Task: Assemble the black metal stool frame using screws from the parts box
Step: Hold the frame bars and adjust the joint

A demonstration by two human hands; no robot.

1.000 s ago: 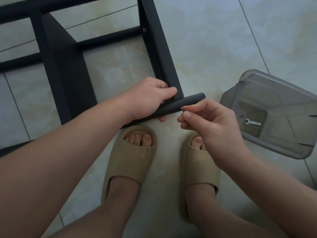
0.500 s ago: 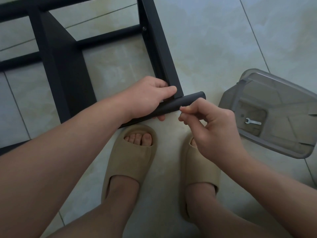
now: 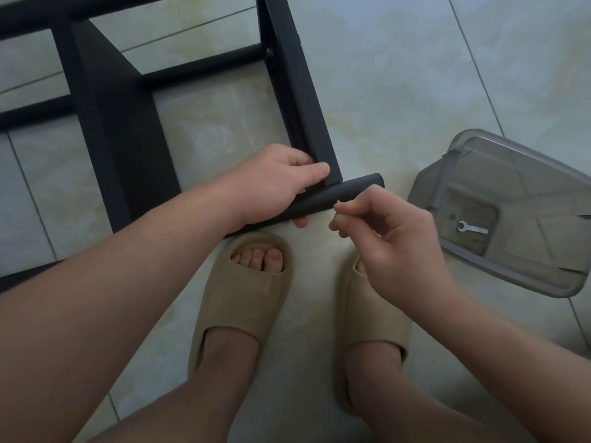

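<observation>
The black metal stool frame (image 3: pixel 297 91) lies on the tiled floor at the upper left. A black round tube (image 3: pixel 348 190) sits across the end of one frame leg. My left hand (image 3: pixel 275 183) grips the tube and the leg where they meet. My right hand (image 3: pixel 383 231) pinches a small pale part, probably a screw (image 3: pixel 337 203), against the tube's near side; the part is mostly hidden by my fingertips. The clear grey parts box (image 3: pixel 511 167) stands at the right, with a small silver wrench (image 3: pixel 471 227) inside.
My two feet in beige slippers (image 3: pixel 243 302) stand on the floor directly under the tube. Frame bars (image 3: pixel 198 63) and a dark panel (image 3: pixel 124 148) cover the upper left. Pale floor tiles (image 3: pixel 399 75) spread between the frame and the box.
My right hand has shifted a little down and turned at the tube, keeping its pinch. My left hand and the frame have stayed in place.
</observation>
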